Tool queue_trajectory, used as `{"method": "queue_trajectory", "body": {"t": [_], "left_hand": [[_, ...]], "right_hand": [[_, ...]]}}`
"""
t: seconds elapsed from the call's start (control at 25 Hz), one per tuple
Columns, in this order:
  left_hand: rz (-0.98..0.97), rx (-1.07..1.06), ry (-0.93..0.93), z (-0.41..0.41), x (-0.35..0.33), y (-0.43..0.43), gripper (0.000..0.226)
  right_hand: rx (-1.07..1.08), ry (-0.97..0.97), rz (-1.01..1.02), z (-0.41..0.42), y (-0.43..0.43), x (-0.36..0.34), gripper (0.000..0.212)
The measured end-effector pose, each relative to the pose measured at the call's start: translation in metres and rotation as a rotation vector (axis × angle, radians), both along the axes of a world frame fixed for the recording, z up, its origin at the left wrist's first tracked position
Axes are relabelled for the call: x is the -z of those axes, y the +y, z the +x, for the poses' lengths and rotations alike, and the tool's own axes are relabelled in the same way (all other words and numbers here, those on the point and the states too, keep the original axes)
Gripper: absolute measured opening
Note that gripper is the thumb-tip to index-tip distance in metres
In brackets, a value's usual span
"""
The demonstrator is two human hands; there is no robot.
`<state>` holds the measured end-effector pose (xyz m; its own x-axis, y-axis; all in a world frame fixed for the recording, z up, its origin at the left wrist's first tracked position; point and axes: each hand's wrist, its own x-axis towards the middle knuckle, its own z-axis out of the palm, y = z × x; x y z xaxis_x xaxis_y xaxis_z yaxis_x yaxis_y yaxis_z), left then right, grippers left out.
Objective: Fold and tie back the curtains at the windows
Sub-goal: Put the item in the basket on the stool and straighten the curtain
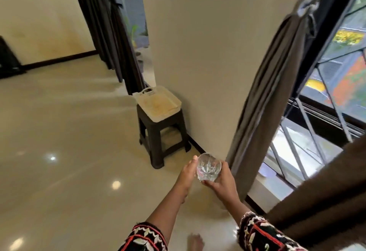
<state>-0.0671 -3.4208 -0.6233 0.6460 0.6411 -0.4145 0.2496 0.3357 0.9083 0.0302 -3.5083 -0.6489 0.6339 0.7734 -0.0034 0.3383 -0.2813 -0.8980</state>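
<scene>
Where tied high, curtain (277, 84) lengthwise floorward.

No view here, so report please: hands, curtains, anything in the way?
Right hand grips glass, left hand touches it. Near curtain tied back, untouched. Stool with tray stands ahead.

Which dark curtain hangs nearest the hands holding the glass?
The grey curtain on the right, its hem just beyond the right hand holding the glass; the black curtain hangs far off past the stool.
</scene>
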Motion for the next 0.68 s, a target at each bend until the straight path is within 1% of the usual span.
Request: {"method": "queue_trajectory", "body": {"t": [0.16, 0.28, 0.4, 0.52, 0.68], "left_hand": [[-0.023, -0.081, 0.026, 0.022, -0.013, 0.093, 0.028], [0.009, -0.089, 0.023, 0.045, -0.019, 0.145, 0.03], [-0.041, -0.14, 0.013, 0.062, -0.013, 0.19, 0.033], [-0.032, -0.144, 0.032, 0.08, -0.007, 0.232, 0.039], [-0.027, -0.16, 0.054, 0.107, 0.006, 0.299, 0.038]], "right_hand": [[-0.07, 0.011, 0.002, 0.03, 0.092, -0.01, 0.063], [-0.116, 0.013, -0.011, 0.057, 0.148, -0.018, 0.057], [-0.129, 0.064, -0.043, 0.078, 0.196, -0.016, 0.056], [-0.15, 0.032, -0.079, 0.095, 0.236, -0.012, 0.056], [-0.154, 0.003, -0.116, 0.12, 0.302, -0.004, 0.059]]}}
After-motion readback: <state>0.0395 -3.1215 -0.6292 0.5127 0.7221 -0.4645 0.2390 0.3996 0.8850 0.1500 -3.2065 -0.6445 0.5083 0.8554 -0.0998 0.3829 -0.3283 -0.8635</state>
